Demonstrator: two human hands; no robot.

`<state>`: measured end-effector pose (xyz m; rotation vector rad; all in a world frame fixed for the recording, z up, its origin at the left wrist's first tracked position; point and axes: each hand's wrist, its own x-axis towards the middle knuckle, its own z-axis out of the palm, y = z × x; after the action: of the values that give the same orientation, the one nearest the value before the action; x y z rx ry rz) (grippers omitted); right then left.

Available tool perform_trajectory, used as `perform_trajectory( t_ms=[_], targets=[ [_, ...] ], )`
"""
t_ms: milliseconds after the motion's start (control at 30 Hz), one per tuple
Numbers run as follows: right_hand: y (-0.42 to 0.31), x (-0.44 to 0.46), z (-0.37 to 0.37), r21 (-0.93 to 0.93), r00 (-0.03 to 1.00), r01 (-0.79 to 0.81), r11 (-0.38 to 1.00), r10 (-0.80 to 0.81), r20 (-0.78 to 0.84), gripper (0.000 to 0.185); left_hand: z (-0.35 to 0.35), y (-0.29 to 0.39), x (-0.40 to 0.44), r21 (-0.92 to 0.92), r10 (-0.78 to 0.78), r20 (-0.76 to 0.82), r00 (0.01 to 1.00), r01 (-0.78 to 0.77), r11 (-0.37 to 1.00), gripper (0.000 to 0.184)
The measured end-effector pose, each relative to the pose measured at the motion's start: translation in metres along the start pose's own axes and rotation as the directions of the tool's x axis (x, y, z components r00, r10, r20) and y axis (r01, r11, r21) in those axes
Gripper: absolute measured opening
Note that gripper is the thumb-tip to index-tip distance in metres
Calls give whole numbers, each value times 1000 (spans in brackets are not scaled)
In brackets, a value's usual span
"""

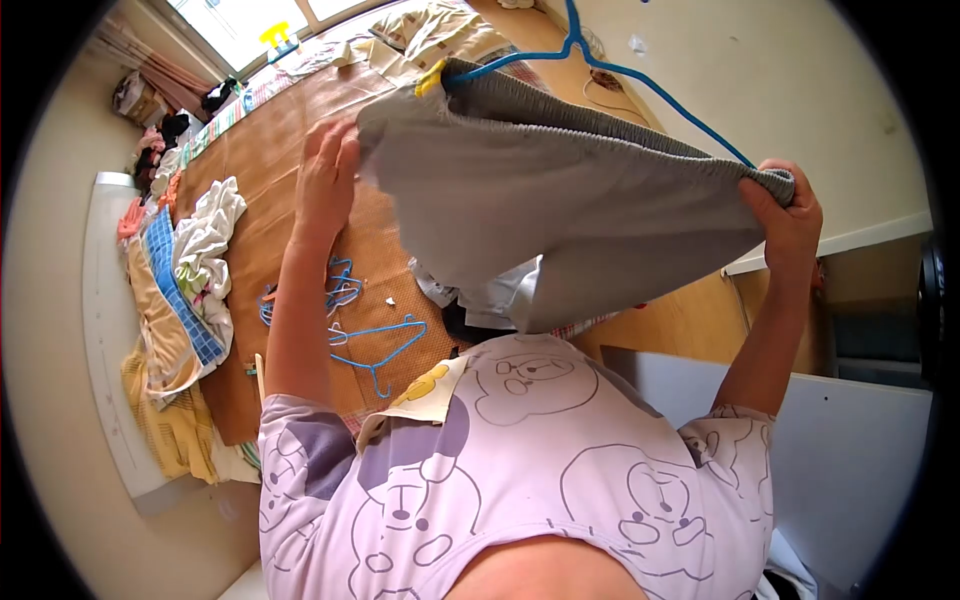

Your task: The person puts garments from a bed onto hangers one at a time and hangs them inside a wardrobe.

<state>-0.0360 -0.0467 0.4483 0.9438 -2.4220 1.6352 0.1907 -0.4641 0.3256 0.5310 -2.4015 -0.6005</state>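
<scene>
Grey shorts [590, 200] with a gathered elastic waistband hang from a blue hanger [640, 70], held up in front of me. A yellow clip [430, 78] sits at the waistband's left corner, by the hanger's left end. My right hand [792, 215] grips the right end of the waistband together with the hanger's tip. Beside the left edge of the shorts is my left hand [328, 175], fingers stretched upward and close to the fabric. Its thumb is hidden, and I cannot tell whether it touches the cloth.
A bed with a brown mat [270, 130] lies below. On it are loose blue hangers [385, 345], a white crumpled cloth [210, 230], a blue checked cloth [170, 270] and a yellow cloth [165, 425]. Bedding [440, 35] is bunched at the far end. A grey board [860, 430] stands right.
</scene>
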Motion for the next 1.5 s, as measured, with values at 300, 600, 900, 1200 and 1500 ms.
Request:
perform_trajectory(
  t_ms=[300, 600, 900, 1200, 1500],
  targets=[
    [-4, -11, 2, 150, 985, 136, 979, -117, -127, 18, 10, 79, 40, 273, 512, -216, 831, -452, 849, 63],
    [1, -19, 21, -109, 909, 343, 933, -360, -212, 14, 20, 74, 33, 251, 505, -430, 749, -438, 863, 29],
    [-51, -38, 84, -487, 640, 664, 567, -768, -21, 20, -1, 112, 18, 379, 637, -217, 740, -537, 753, 28],
    [-11, -3, 26, -637, 741, 537, 553, -671, 42, 33, -38, 56, 2, 222, 506, -309, 805, -456, 862, 38],
    [17, -3, 64, 276, 960, -39, 960, -41, 278, 28, -60, 48, 2, 259, 466, -346, 815, -394, 882, 37]
  ],
)
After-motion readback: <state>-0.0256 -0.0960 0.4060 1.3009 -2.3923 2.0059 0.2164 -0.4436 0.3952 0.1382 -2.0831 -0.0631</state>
